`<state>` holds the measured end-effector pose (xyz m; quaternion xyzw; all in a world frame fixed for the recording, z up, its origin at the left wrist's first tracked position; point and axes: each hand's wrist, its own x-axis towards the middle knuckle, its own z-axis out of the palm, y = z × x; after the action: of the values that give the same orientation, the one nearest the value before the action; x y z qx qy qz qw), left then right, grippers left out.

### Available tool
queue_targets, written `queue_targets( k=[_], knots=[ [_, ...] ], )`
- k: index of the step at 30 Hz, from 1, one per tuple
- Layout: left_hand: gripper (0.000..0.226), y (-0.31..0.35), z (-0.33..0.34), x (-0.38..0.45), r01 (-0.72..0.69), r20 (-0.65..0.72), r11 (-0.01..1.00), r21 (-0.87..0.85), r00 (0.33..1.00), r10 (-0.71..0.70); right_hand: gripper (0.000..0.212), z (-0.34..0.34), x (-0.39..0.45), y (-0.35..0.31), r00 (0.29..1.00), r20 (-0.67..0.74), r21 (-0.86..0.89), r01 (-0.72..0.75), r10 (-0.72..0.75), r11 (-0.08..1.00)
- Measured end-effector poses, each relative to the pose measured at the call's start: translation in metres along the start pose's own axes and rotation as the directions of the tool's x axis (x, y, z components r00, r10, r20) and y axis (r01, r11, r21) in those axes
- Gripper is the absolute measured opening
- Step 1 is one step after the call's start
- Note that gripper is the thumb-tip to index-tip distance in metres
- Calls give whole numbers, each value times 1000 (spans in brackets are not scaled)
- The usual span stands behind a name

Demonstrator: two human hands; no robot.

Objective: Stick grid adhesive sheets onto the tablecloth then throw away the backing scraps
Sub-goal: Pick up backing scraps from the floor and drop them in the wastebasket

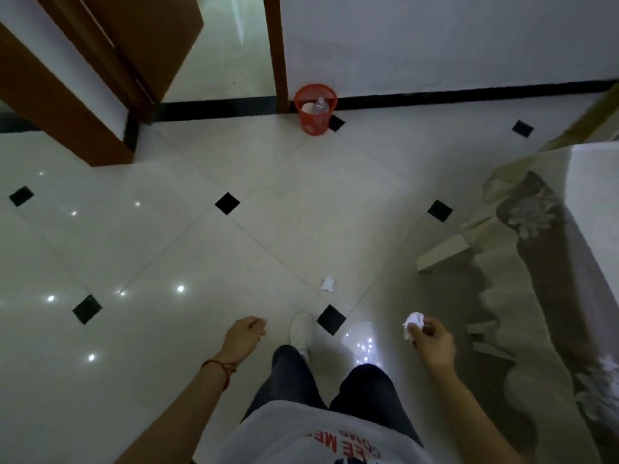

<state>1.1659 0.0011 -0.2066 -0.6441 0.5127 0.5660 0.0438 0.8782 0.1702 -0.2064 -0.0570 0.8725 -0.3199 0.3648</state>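
I stand on a white tiled floor, looking down past my legs. My right hand (432,343) grips a crumpled white backing scrap (412,324) at waist height. My left hand (243,338) hangs loosely curled with nothing visible in it. A second white scrap (327,284) lies on the floor just ahead of my foot. A red mesh wastebasket (315,110) stands against the far wall by the door frame, with a plastic bottle and paper inside. The tablecloth (542,262), grey with pale scalloped trim, hangs over the table at the right.
A brown wooden door (134,45) stands open at the upper left beside a doorway. A black skirting strip (435,97) runs along the white wall. Small black diamond tiles dot the glossy floor. My white shoe (301,329) steps forward.
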Motion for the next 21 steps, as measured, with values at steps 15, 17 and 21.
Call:
queue_targets(
  k=[15, 17, 21],
  knots=[
    [31, 100, 85, 187, -154, 216, 926, 345, 973, 82, 24, 79, 109, 8, 980, -12, 151, -194, 198, 969],
    [33, 85, 110, 222, -137, 224, 913, 384, 973, 51, 24, 97, 146, 23, 977, 3, 152, -211, 213, 966],
    [42, 40, 165, 304, -175, 288, 843, 508, 957, 25, 15, 136, 221, 61, 978, 53, 95, -204, 200, 974]
  ],
)
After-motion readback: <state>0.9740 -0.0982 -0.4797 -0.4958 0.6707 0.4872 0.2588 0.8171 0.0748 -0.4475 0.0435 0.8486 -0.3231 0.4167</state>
